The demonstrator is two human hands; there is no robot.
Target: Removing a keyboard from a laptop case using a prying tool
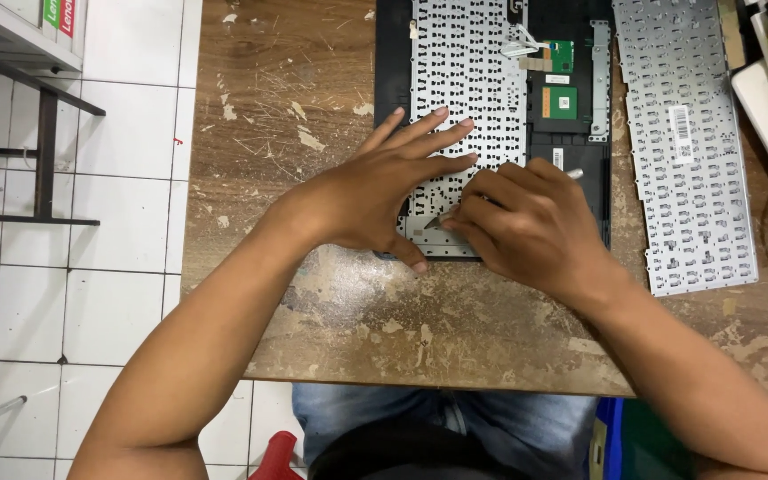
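While pressed flat on the near end of the keyboard backplate [468, 98], left hand [384, 191] spread open, fingers fanned toward the far right, thumb hooked over the plate's near edge. Right hand [526, 222] closed around a slim metal tool [573, 174], tip apparently at the plate's near edge, just beside the left thumb. Backplate seated in the black laptop shell [393, 71], long axis running straight away from the body; both hands at its near short end, equally close. Spare keyboard [682, 151] right of the shell, roughly parallel, slightly tilted, untouched on the worn wooden table [277, 98].
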